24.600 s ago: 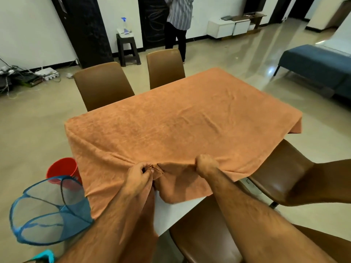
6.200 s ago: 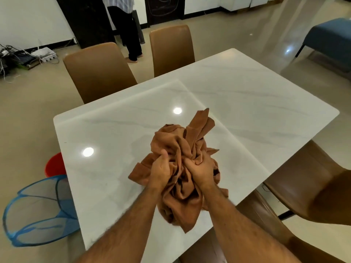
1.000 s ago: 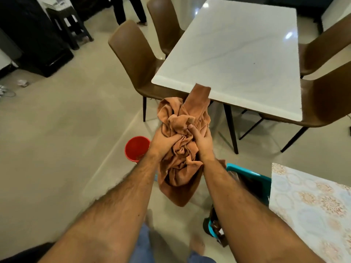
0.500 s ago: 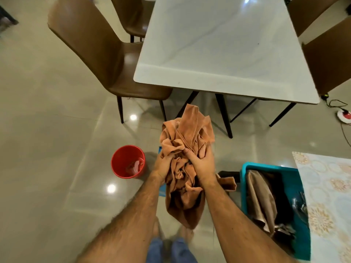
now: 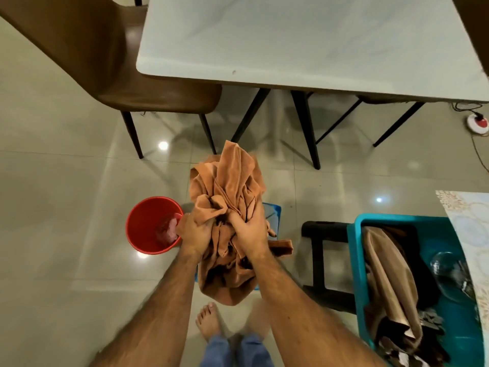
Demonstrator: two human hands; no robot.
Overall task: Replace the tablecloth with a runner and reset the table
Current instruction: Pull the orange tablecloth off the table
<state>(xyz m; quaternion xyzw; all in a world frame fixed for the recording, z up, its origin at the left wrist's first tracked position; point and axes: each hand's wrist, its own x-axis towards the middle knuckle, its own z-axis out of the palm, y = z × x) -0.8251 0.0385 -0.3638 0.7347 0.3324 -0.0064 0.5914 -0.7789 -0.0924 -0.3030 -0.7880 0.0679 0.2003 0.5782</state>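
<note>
Brown moulded chair (image 5: 111,62): far left, its seat tucked beside the white marble-look table (image 5: 304,41), black legs on the glossy tiled floor (image 5: 53,207).
Red round plastic bucket (image 5: 152,225): on the floor, just left of the hands, something pinkish lying inside.
Left hand (image 5: 197,230): fist clenched into the bunched orange-brown tablecloth (image 5: 227,207), gripping its left side.
Tablecloth: off the table now, crumpled into a ball, held in the air over the floor below the table's near edge, a tail hanging down towards the bare foot (image 5: 209,320).
Right hand (image 5: 250,233): fingers curled tight round the bundle's right side.
Blue mesh hamper (image 5: 272,211): only a corner peeps out behind the cloth.
Teal plastic tub (image 5: 356,260): right, on a black stool (image 5: 317,260), holding a folded tan cloth (image 5: 389,282) and clear glassware (image 5: 447,268).
Patterned pale surface (image 5: 473,234): far right edge.
</note>
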